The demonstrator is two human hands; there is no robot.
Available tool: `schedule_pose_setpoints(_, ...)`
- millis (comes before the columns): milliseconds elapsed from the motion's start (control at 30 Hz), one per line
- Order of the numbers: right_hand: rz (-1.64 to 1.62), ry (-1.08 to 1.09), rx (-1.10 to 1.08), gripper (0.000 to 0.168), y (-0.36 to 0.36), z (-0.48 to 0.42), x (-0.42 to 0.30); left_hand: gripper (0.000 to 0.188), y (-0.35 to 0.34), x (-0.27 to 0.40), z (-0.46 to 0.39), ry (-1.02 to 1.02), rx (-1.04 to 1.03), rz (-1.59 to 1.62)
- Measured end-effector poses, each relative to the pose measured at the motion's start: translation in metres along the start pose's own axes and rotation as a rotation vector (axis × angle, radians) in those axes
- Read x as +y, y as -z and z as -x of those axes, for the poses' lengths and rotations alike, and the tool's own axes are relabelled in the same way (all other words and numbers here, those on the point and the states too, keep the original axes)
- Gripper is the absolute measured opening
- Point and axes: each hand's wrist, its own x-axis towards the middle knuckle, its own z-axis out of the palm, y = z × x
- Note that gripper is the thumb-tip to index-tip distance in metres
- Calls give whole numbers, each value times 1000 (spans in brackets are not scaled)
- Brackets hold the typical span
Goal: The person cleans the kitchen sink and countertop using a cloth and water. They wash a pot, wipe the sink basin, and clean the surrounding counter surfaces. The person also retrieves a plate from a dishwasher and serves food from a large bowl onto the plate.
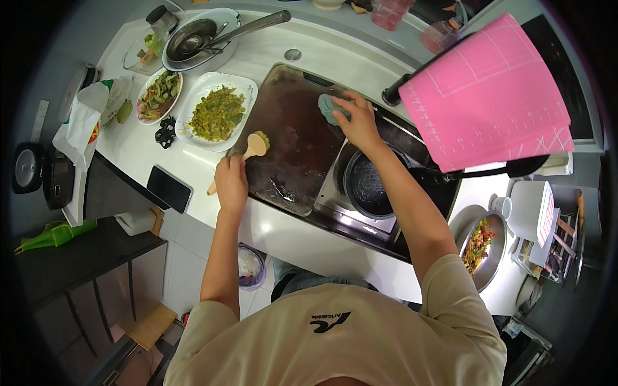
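Observation:
My left hand grips the handle of a pale scrub brush at the near left edge of a large dark board. The brush head rests over the board, with its yellowish bristles partly showing. At the board's far right corner, my right hand holds a bluish-green cloth under its fingers. The board looks wet and shiny, and it covers the left part of the stove. A dark round pan sits on the right part, partly hidden by my right forearm.
Left of the board stand a square plate of chopped greens, an oval dish of vegetables and a smartphone. Behind is a bowl with ladles. A pink measuring mat hangs at right above a metal food bowl.

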Motion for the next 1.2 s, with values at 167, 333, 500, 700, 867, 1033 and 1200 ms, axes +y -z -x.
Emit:
schedule_pose_setpoints(167,0,-119,-16,29,-50,7,13,18,10,-8,-8,7,30,30)
schedule_pose_setpoints(333,-163,108,-146,32,-47,51,-28,19,5,-29,-1,-8,93,-9)
schedule_pose_setpoints(500,-335,152,-491,31,-10,112,-55,22,28,-37,13,50,139,-52)
schedule_pose_setpoints(700,-326,119,-131,35,-23,28,-28,26,58,-37,34,74,188,-71)
schedule_pose_setpoints(867,-136,4,-16,39,-87,-52,25,25,68,-16,23,70,187,-20)
schedule_pose_setpoints(1033,-296,233,-393,46,-124,-4,-57,22,69,-7,16,122,240,10)
schedule_pose_setpoints(1200,-460,354,-722,44,-78,64,-82,17,62,-1,3,152,258,65)
